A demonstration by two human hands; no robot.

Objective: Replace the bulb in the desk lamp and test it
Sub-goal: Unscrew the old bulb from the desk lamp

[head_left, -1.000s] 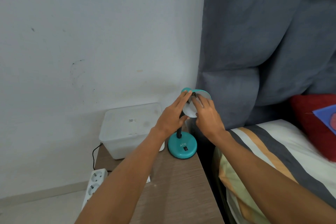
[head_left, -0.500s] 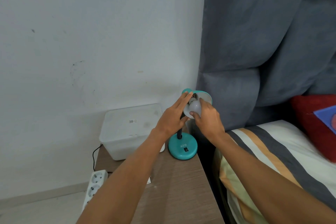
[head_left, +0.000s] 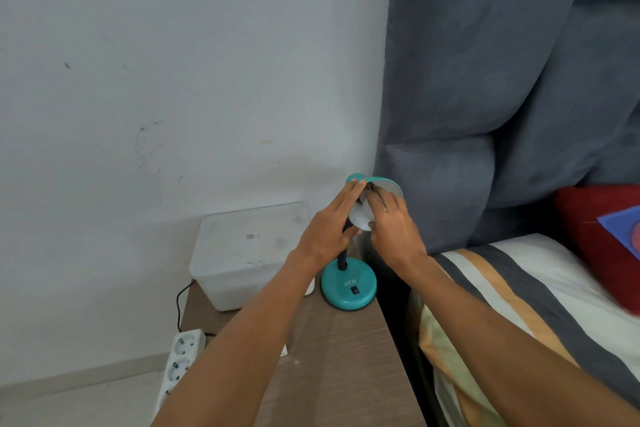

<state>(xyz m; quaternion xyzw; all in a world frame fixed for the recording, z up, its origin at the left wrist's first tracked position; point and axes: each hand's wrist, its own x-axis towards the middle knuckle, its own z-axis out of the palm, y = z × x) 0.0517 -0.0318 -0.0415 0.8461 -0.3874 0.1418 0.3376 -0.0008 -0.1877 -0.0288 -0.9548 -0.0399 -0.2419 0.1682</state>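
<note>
A teal desk lamp stands on the wooden bedside table (head_left: 346, 357), with its round base (head_left: 348, 284) near the table's right edge and its shade (head_left: 388, 182) tilted up. A white bulb (head_left: 360, 218) sits in the shade's mouth. My right hand (head_left: 393, 229) wraps its fingers around the bulb from the right. My left hand (head_left: 329, 225) lies flat against the shade's left side, fingers extended, steadying it. The lamp's black neck is mostly hidden behind my hands. A black switch (head_left: 354, 290) shows on the base.
A translucent white plastic box (head_left: 249, 253) stands at the table's back left. A white power strip (head_left: 178, 360) with a black cable hangs off the table's left side. A grey padded headboard (head_left: 502, 97) and a striped bed (head_left: 519, 305) lie to the right.
My right hand has turned over the bulb, its fingers now covering more of the top. The left hand stays on the shade.
</note>
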